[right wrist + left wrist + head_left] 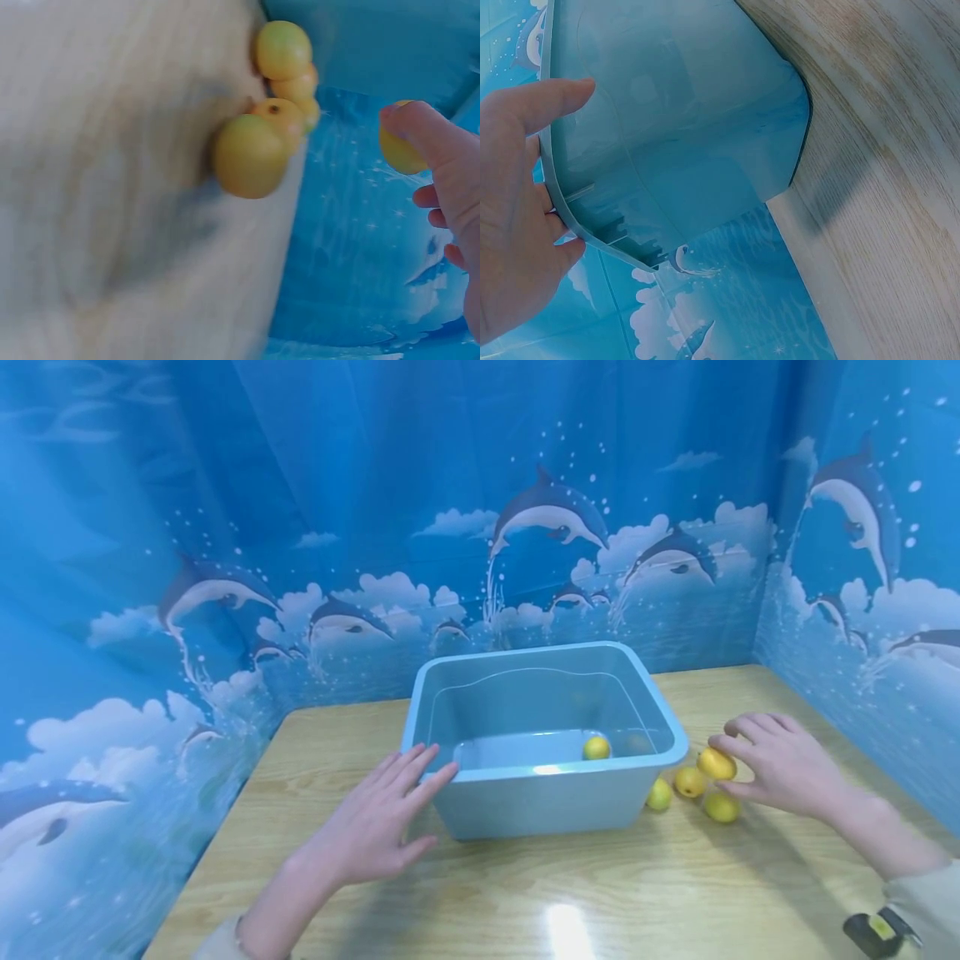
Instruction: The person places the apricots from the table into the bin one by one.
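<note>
My right hand (pixel 791 768) pinches a round yellow fruit (pixel 400 154) between thumb and fingers, just right of a light-blue plastic bin (pixel 536 803). In the right wrist view, the held fruit is apart from a row of similar yellow-orange fruits (pixel 250 156) on the table. In the head view these lie beside the bin's front right corner, just left of my fingers. One more yellow fruit (pixel 597 747) is inside the bin, near its right end. My left hand (pixel 367 831) is at the bin's front left corner, fingers extended over the rim and thumb spread outside the wall.
A wood-grain table (pixel 480 893) carries the bin. Blue curtains (pixel 420 477) printed with dolphins and clouds close off the back and both sides. On the right wrist, a dark strapped device (pixel 877 933) shows beside the sleeve.
</note>
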Available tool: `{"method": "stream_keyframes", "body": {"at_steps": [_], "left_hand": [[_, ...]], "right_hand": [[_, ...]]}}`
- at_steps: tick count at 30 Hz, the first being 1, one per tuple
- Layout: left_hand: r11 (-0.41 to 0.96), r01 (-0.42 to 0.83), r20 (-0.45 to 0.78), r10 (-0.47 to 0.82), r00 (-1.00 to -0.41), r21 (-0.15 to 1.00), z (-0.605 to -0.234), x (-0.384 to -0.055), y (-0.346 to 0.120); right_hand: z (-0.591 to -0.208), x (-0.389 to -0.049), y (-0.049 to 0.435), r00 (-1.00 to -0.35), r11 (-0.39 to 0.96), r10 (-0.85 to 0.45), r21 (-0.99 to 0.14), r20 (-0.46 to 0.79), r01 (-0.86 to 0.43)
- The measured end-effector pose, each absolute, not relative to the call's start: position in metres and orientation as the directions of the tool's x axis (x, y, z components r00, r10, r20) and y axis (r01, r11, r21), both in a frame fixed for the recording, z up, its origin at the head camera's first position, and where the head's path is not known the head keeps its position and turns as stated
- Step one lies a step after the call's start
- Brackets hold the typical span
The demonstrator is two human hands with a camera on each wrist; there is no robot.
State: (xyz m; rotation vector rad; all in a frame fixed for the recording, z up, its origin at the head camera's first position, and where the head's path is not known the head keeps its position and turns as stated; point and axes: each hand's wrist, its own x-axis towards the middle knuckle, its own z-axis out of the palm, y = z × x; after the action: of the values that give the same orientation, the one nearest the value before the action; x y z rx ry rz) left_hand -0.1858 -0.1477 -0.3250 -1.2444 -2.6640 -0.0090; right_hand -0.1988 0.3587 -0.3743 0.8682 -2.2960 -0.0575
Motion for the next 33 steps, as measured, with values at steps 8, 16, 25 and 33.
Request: {"method": "stream_keyframes", "body": {"at_steps": [8,16,25,33], "left_hand": [[0.647,0.759,0.184,0.756,-0.628,-0.073,-0.325,-0.186,-0.148],[0.655,0.751,0.187,0.750,-0.634,-0.079,-0.323,-0.187,-0.147],[0.654,0.751,0.190,0.751,-0.632,-0.087,-0.323,-0.187,-0.148],[0.653,0.753,0.166,0.754,-0.636,-0.081,-0.322,-0.186,-0.148]], "right_hand": [[-0.344,-0.200,0.361,-0.624,0.808,-0.573,0.234,0.532,-0.541],[-0.307,-0.204,0.357,-0.712,0.841,-0.538,0.230,0.451,-0.490],[-0.289,-0.210,0.349,-0.742,0.857,-0.514,0.214,0.431,-0.469],[-0.267,-0.214,0.338,-0.762,0.862,-0.504,0.189,0.407,-0.470]]}}
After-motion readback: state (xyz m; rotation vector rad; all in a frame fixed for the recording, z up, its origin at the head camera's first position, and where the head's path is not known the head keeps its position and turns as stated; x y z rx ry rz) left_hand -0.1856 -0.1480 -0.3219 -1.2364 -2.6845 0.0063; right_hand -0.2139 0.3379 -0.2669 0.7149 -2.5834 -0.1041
